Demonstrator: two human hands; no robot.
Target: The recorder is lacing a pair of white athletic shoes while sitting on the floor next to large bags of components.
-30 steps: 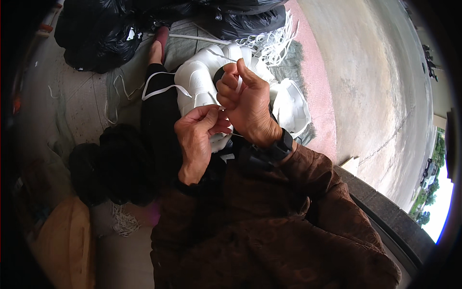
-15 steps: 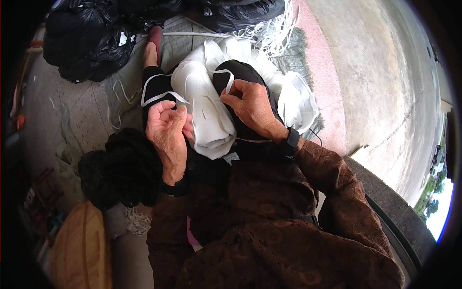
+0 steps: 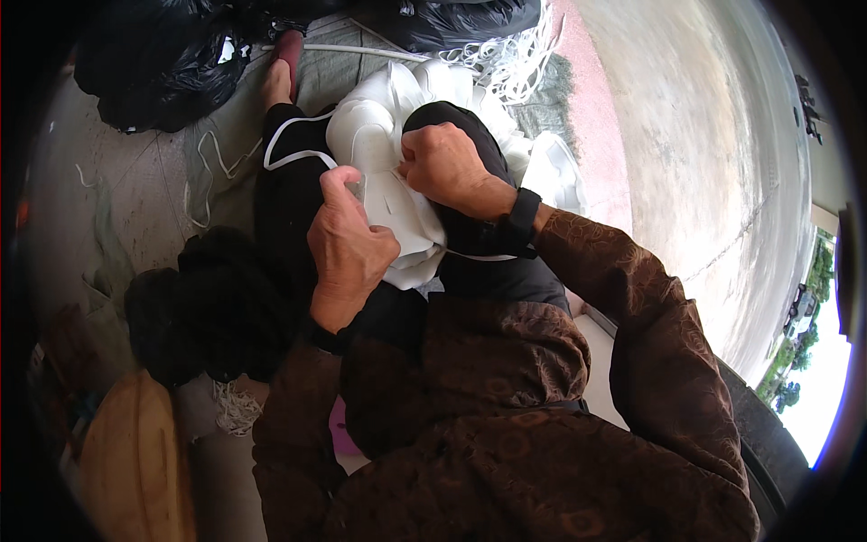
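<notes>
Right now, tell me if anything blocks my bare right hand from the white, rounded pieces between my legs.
Nothing visible does: your right hand is close to the white, rounded pieces; contact is unclear.

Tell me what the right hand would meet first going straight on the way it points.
The right hand points left and slightly up in the picture; it would likely meet the white piece first. Depth is unclear, so its fingertips may already touch it.
</notes>
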